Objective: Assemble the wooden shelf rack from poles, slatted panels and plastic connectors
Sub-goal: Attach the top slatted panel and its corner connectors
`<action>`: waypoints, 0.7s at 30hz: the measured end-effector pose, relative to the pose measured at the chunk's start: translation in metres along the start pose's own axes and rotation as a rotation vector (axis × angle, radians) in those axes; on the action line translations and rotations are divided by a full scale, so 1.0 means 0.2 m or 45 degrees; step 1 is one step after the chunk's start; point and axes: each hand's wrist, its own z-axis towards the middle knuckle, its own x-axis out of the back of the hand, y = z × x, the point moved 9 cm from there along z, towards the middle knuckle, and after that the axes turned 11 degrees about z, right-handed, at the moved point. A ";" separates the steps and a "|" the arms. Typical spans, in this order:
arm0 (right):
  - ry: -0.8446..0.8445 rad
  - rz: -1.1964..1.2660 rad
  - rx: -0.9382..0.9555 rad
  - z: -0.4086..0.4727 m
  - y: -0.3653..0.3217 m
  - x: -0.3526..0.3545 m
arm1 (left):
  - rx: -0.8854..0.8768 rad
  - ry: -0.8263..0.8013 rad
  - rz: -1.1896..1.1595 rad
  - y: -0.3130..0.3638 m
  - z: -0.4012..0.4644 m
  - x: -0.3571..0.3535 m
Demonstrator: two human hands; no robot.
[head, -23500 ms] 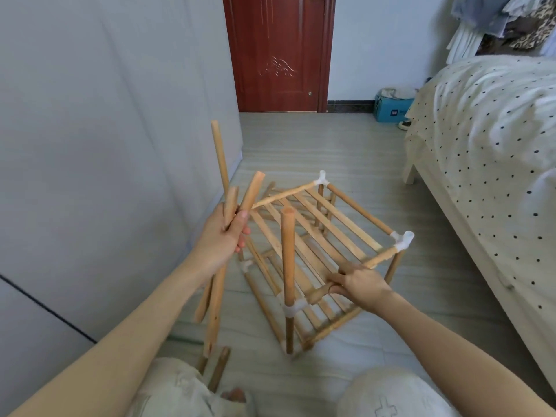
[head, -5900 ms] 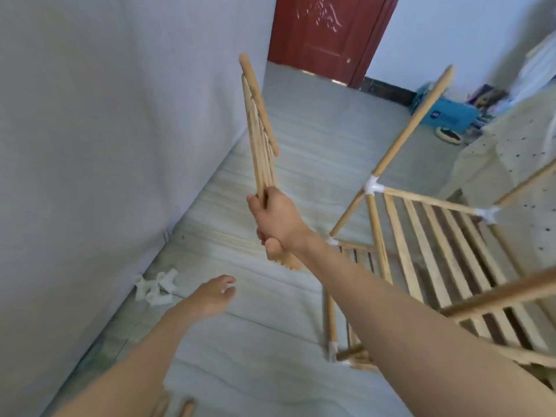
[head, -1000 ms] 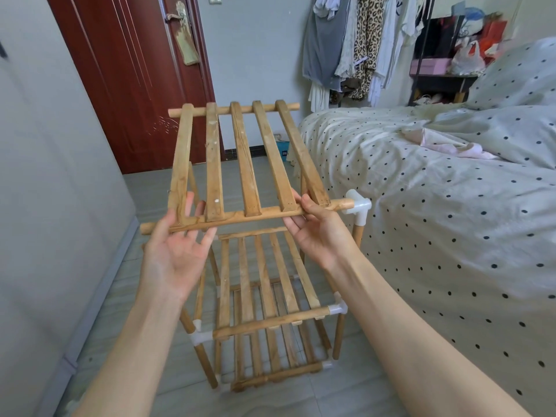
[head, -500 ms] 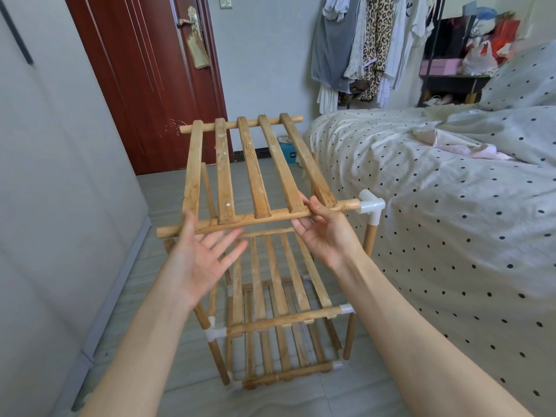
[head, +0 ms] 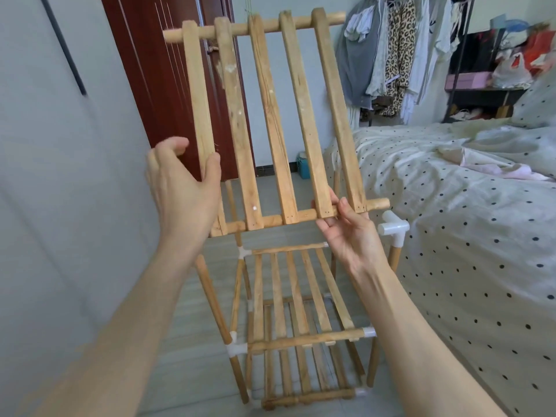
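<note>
While no brand or writing can be read anywhere, the left hand [head: 183, 191] pinches the outermost slat of the pale wooden five-slat panel [head: 270, 121] between thumb and curled fingers, back of hand to the camera, forearm running down to 7 o'clock. The right hand [head: 350, 236], palm up, fingertips gripping the panel's lower round rail, trails to 5 o'clock. The panel stands nearly upright, slats pointing to 12 o'clock, above the part-built wooden rack [head: 301, 326]; a white plastic corner connector [head: 394, 228] sits at 3 o'clock of the right hand
</note>
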 end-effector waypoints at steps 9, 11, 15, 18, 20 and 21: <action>0.286 -0.219 -0.175 -0.01 0.08 0.14 | 0.653 -0.322 -0.792 -0.30 0.10 -0.30; 0.481 -0.353 -0.253 -0.04 0.08 0.22 | 0.535 -0.245 -0.721 -0.30 0.08 -0.29; 0.516 -0.420 -0.335 -0.04 0.06 0.17 | 0.102 -0.095 -0.415 -0.17 0.11 -0.19; 0.373 -0.132 -0.302 0.00 0.00 0.04 | -0.216 0.035 -0.097 -0.07 0.16 -0.09; 0.292 0.060 -0.303 0.01 -0.04 -0.02 | -0.472 0.080 0.133 -0.01 0.15 -0.05; 0.265 0.127 -0.301 0.00 -0.07 -0.03 | -0.617 0.085 0.229 0.02 0.13 -0.05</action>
